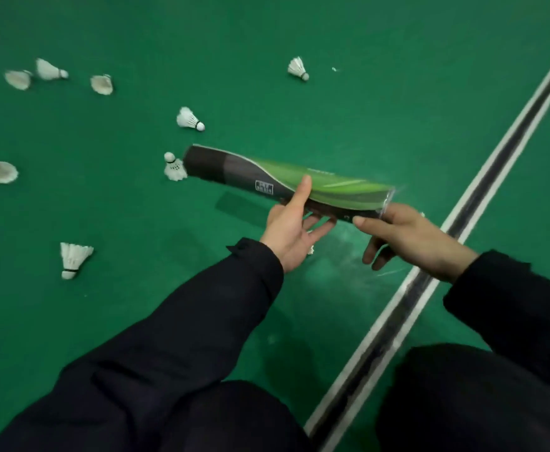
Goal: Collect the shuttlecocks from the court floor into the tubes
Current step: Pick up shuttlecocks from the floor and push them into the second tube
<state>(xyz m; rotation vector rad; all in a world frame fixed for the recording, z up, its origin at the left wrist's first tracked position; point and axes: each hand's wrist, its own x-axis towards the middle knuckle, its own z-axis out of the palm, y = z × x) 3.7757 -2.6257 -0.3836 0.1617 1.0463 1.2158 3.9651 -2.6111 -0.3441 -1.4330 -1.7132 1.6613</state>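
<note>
1. The tube (286, 181), dark grey and leaf-green, hangs nearly level above the green floor (397, 93), white shuttlecocks (189, 118) scattered around.
2. The left hand (291, 231) cradles its middle, thumb on top.
3. The right hand (407, 236) grips its near end.

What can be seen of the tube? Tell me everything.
The tube is a long cylinder that looks like printed cardboard, dark grey at its far end, green near the hands, with a small label. It is held above the floor, near level. The left hand holds its middle from beneath; the right hand grips the near end.
</note>
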